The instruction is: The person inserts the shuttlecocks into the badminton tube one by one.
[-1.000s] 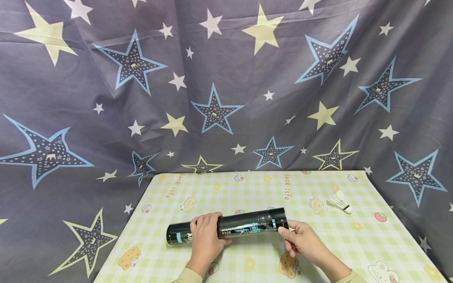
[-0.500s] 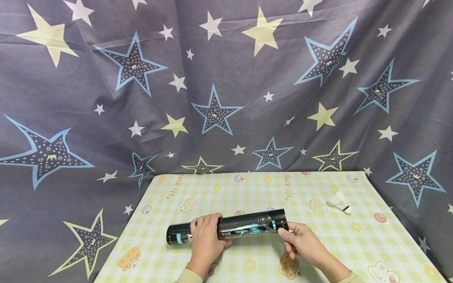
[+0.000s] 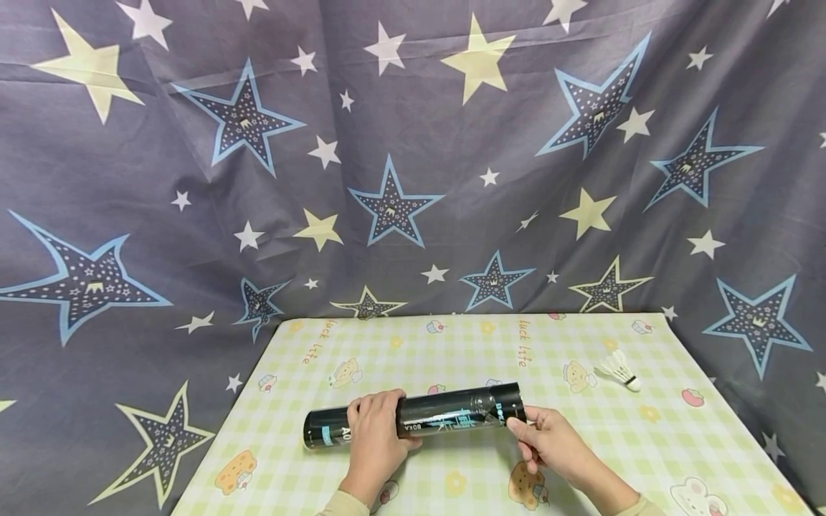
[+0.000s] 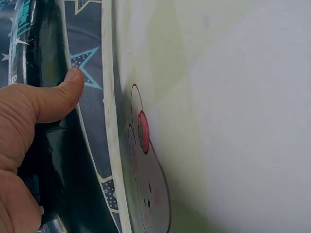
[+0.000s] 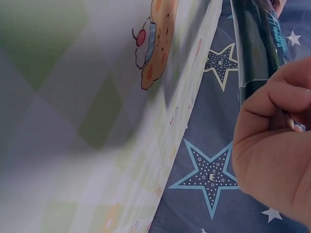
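A black shuttlecock tube (image 3: 445, 417) with blue and white print lies sideways, its right end slightly raised in the head view. My left hand (image 3: 377, 437) grips it left of the middle, fingers over the top. In the left wrist view the thumb of that left hand (image 4: 34, 111) lies along the dark tube (image 4: 63, 170). At the tube's right end, my right hand (image 3: 556, 443) pinches the rim between thumb and fingers. The right wrist view has the right hand (image 5: 277, 145) with curled fingers at the tube (image 5: 252, 48); the end face itself is hidden.
A white shuttlecock (image 3: 618, 371) lies on the table at the right, beyond my right hand. The table (image 3: 400, 358) wears a green checked cloth with cartoon prints. Behind and beside it hangs a dark curtain (image 3: 426, 107) patterned with stars.
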Action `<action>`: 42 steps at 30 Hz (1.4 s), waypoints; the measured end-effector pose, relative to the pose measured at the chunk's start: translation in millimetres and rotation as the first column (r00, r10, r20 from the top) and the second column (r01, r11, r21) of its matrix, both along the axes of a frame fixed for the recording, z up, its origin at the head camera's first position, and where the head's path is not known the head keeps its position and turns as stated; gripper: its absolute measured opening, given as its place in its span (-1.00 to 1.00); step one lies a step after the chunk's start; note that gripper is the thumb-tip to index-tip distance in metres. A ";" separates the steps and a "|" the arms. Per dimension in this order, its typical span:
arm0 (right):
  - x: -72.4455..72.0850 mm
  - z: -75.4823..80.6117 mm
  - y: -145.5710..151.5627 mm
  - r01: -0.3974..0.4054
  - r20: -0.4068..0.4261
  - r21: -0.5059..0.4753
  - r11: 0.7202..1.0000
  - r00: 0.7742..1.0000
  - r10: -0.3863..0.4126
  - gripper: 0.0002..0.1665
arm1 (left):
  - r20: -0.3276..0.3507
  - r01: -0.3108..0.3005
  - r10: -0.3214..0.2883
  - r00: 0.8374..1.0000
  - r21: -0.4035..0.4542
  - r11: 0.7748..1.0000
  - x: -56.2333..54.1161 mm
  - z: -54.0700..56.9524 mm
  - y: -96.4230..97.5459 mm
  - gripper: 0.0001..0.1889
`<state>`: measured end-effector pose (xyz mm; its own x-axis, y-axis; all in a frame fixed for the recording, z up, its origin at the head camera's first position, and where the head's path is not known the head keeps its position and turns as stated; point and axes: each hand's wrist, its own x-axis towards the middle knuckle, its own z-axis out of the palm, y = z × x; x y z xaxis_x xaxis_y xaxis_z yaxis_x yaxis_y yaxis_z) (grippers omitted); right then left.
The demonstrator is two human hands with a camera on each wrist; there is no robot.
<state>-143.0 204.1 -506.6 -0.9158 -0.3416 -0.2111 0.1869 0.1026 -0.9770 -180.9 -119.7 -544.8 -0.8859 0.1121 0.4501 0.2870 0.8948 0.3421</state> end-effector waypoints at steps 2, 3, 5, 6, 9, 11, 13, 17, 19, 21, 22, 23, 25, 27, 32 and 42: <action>-1.1 -0.3 0.5 -0.008 -0.003 0.011 1.000 1.000 0.008 -0.47 | 0.007 -0.004 0.004 1.000 -0.004 1.000 0.2 -0.4 -0.8 -0.05; -1.7 -0.3 1.0 -0.014 -0.007 0.019 1.000 1.000 0.014 -0.47 | 0.009 -0.007 0.007 1.000 -0.005 1.000 0.4 -0.5 -1.1 -0.05; -2.9 0.4 3.0 -0.022 -0.019 0.041 0.999 1.000 0.023 -0.49 | 0.011 -0.010 0.010 1.000 -0.005 1.000 0.7 -0.9 -1.6 -0.05; -3.5 1.0 4.3 -0.026 -0.027 0.057 0.998 0.999 0.027 -0.50 | 0.011 -0.012 0.012 1.000 -0.004 1.000 0.7 -1.1 -1.8 -0.05; -5.3 3.6 10.7 -0.016 -0.068 0.104 0.994 0.997 0.023 -0.52 | 0.007 -0.015 0.015 1.000 -0.002 1.000 0.1 -1.4 -1.9 -0.04; -6.4 5.9 17.6 0.008 -0.104 0.142 0.990 0.995 0.007 -0.51 | 0.002 -0.017 0.017 1.000 -0.002 1.000 -0.7 -1.4 -1.9 -0.04; -8.1 8.2 27.3 0.037 -0.135 0.182 0.983 0.991 -0.012 -0.48 | -0.001 -0.018 0.018 1.000 -0.005 1.000 -1.2 -1.3 -1.8 -0.03; -16.4 14.9 55.9 0.112 -0.203 0.323 0.940 0.978 -0.047 -0.45 | -0.006 -0.017 0.017 1.000 -0.003 1.000 -1.9 -0.4 -2.4 -0.03; -24.8 18.9 74.3 0.160 -0.260 0.424 0.891 0.964 -0.049 -0.46 | -0.007 -0.015 0.015 1.000 -0.002 1.000 -2.1 0.2 -3.0 -0.03; -35.9 23.8 94.5 0.216 -0.323 0.530 0.820 0.946 -0.040 -0.47 | -0.008 -0.015 0.015 1.000 0.000 1.000 -2.1 0.7 -3.7 -0.03; -41.7 26.7 104.7 0.239 -0.352 0.580 0.779 0.936 -0.025 -0.47 | -0.008 -0.015 0.015 1.000 -0.001 1.000 -2.0 0.9 -4.1 -0.03; -47.6 28.8 114.8 0.264 -0.377 0.627 0.733 0.926 -0.011 -0.47 | -0.008 -0.016 0.016 1.000 -0.002 1.000 -2.0 1.0 -4.3 -0.03; -57.8 33.6 133.3 0.307 -0.418 0.718 0.625 0.908 0.035 -0.45 | -0.006 -0.017 0.017 1.000 -0.005 1.000 -1.8 1.4 -4.6 -0.04; -66.8 36.6 148.5 0.340 -0.437 0.788 0.513 0.896 0.079 -0.46 | 0.001 -0.016 0.016 1.000 -0.007 1.000 -1.5 1.3 -4.7 -0.04; -83.1 36.5 166.3 0.404 -0.480 0.851 0.337 0.857 0.186 -0.48 | 0.014 -0.013 0.014 1.000 -0.009 1.000 -0.1 0.6 -4.6 -0.05; -103.1 25.3 163.8 0.369 -0.420 0.906 0.208 0.846 0.328 -0.50 | 0.020 0.001 -0.001 1.000 0.006 1.000 0.5 3.5 -1.3 -0.07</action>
